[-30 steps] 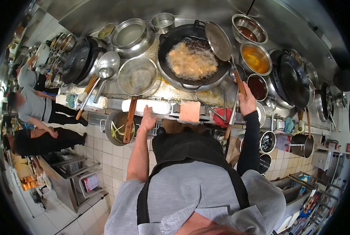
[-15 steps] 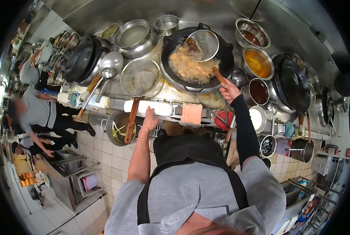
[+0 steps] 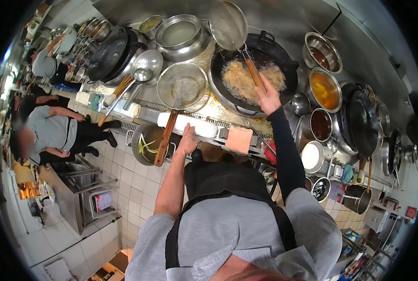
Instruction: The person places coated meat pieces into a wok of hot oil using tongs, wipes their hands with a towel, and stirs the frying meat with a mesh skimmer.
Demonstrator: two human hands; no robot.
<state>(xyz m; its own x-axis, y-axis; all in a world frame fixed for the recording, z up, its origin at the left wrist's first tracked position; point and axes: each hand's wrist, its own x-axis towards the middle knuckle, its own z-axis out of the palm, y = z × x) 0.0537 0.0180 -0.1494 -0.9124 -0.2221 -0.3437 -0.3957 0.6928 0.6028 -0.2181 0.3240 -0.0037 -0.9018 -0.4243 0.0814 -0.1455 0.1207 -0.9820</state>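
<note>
My right hand (image 3: 268, 96) is closed around the wooden handle of a mesh strainer (image 3: 228, 25). The strainer is tilted up at the back left of a black wok (image 3: 290, 70), and its mesh looks bare. In the wok, golden pieces of food (image 3: 246, 82) bubble in dark oil. My left hand (image 3: 189, 140) rests at the counter's front edge with fingers stretched out, by a white, cloth-like bundle (image 3: 204, 127). Just left of it, the wooden handle of a second mesh strainer (image 3: 182, 86) juts over the edge.
Left of the wok are a lidded metal pot (image 3: 178, 35), a perforated skimmer (image 3: 149, 63) and a ladle (image 3: 142, 75). At right stand bowls of amber liquid (image 3: 325, 89) and dark sauce (image 3: 321, 124). A pot with green strips (image 3: 148, 145) sits below. Other people (image 3: 54, 129) stand at left.
My right hand has lifted the strainer out of the wok, up and toward the back left. The left hand stays at the counter edge. The whole view has shifted slightly.
</note>
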